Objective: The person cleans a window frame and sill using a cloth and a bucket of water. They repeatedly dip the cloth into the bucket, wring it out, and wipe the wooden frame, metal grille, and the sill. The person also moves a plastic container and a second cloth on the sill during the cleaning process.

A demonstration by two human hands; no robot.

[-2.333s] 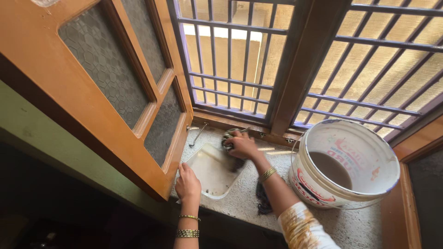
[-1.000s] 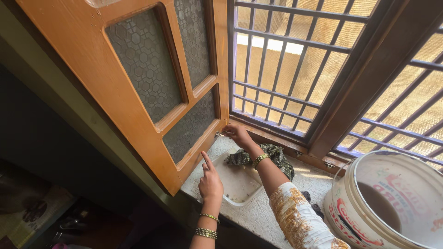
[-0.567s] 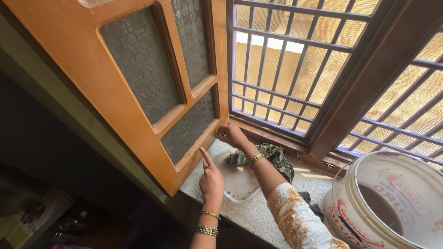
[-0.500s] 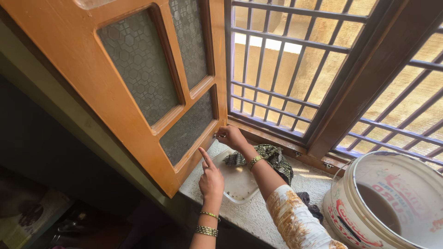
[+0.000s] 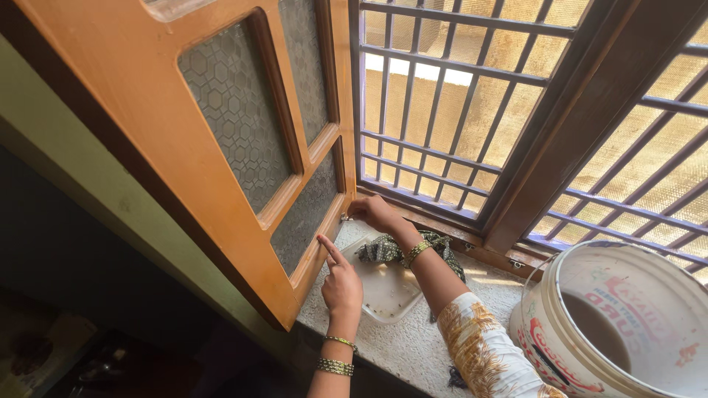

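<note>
Head view shows the right hand (image 5: 374,212) with fingers pinched at the bottom corner of the open wooden window shutter (image 5: 221,140), though what it pinches is too small to tell; the left hand (image 5: 341,278) rests open against the shutter's lower rail, index finger pointing up. Between the forearms a shallow white tray (image 5: 383,291) lies on the speckled stone sill (image 5: 413,346), a dark patterned cloth (image 5: 391,249) bunched at its far edge under the right wrist. Farther right stands a white plastic bucket (image 5: 627,324), below the barred window grille (image 5: 457,110).

open shutter (image 5: 243,147) crowding sill (image 5: 413,346) from left, bucket (image 5: 627,324) blocking right, grille (image 5: 442,110) behind
</note>
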